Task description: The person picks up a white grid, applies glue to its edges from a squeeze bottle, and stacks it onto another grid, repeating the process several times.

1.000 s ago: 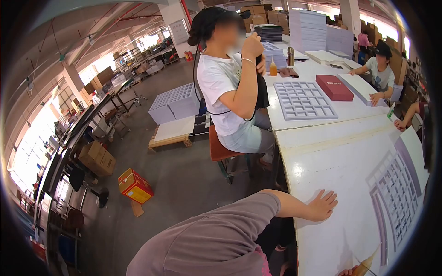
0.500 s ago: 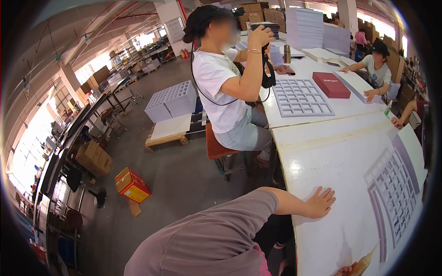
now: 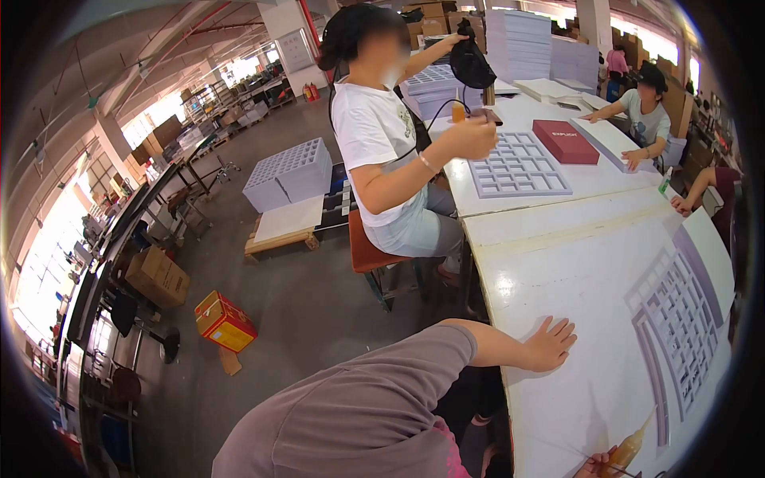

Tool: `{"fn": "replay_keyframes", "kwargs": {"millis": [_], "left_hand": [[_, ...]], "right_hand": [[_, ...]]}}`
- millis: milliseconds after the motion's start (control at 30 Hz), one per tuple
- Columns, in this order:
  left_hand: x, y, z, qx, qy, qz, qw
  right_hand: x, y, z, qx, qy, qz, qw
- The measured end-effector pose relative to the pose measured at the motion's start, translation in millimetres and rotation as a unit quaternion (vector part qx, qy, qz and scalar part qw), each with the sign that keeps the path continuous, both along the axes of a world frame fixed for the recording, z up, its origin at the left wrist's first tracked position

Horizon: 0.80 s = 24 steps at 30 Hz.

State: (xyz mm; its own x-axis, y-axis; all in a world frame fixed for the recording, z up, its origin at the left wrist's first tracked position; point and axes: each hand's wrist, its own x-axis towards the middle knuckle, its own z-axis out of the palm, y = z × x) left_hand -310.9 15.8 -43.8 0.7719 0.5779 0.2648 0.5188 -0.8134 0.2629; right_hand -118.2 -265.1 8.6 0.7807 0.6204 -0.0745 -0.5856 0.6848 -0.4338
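Observation:
My left hand (image 3: pixel 550 345) lies flat on the white table (image 3: pixel 550 279), its fingers spread and nothing in them. At the bottom edge, my right hand (image 3: pixel 594 464) is closed around a squeeze bottle (image 3: pixel 628 451) of amber liquid, probably glue. The bottle tilts, with its thin nozzle pointing up and right. Only part of this hand shows. To the right of both hands lies a pale grid-like tray (image 3: pixel 681 319) with many rectangular openings. A long narrow strip (image 3: pixel 655 386) lies along its near side.
Across the table, a seated person (image 3: pixel 374 151) in a white shirt holds a black cap (image 3: pixel 472 64). Another grid tray (image 3: pixel 519 165) and a red box (image 3: pixel 564 142) lie farther back. Other people sit at the right side. A cardboard carton (image 3: pixel 226 320) stands on the floor.
The seated person in white has lowered one arm toward the table and holds the black cap out with the other. My right hand and the bottle have risen slightly; my left hand stays flat.

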Motion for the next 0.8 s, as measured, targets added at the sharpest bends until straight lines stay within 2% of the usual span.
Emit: {"fn": "replay_keyframes", "kwargs": {"millis": [167, 267, 367, 467, 800], "left_hand": [[0, 0, 0, 0.002, 0.000, 0.001, 1.000], [-1, -1, 1, 0.006, -0.005, 0.003, 1.000], [1, -1, -5, 0.012, -0.017, 0.004, 1.000], [1, 1, -6, 0.018, -0.025, 0.006, 1.000], [1, 1, -6, 0.018, -0.024, 0.004, 1.000]], "right_hand": [[2, -3, -2, 0.025, -0.032, 0.043, 0.998], [16, -10, -28, 0.013, 0.004, 0.024, 1.000], [15, -9, -26, 0.003, 0.022, -0.002, 1.000], [15, -9, -25, 0.019, -0.010, 0.025, 0.999], [13, -7, -21, 0.031, 0.005, 0.030, 0.999]]}}
